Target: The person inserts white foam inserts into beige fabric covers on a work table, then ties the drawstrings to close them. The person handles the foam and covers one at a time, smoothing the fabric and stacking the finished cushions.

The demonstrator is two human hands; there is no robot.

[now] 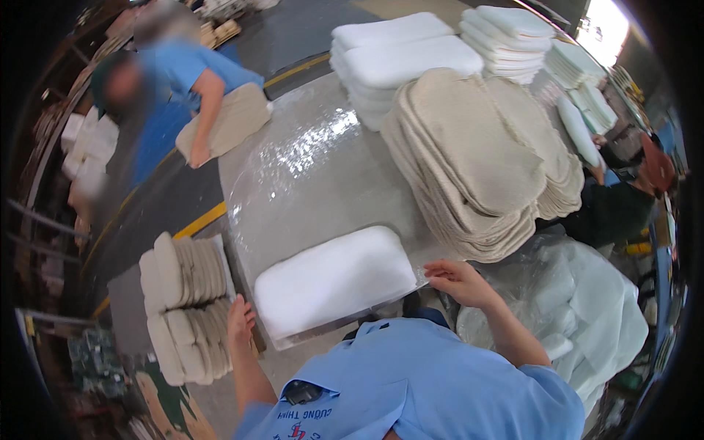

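Note:
On the near edge of the plastic-covered table (293, 183) lies a thick white foam pad (334, 275) with rounded corners. My left hand (240, 320) is off the table's left side, beside stacked beige cushions (183, 271); its fingers are apart and nothing is in them. Close to the pad's right end is my right hand (458, 281), with fingers loosely spread and empty. It is near the table's front edge, below a tall pile of beige knitted covers (469, 147).
White foam pads (403, 59) are stacked at the back of the table, with another white stack (507, 44) behind. Clear plastic bags (572, 293) bulge at the right. A co-worker (198, 73) at the far left holds a beige cushion (227, 121). Another person (612, 205) is at the right.

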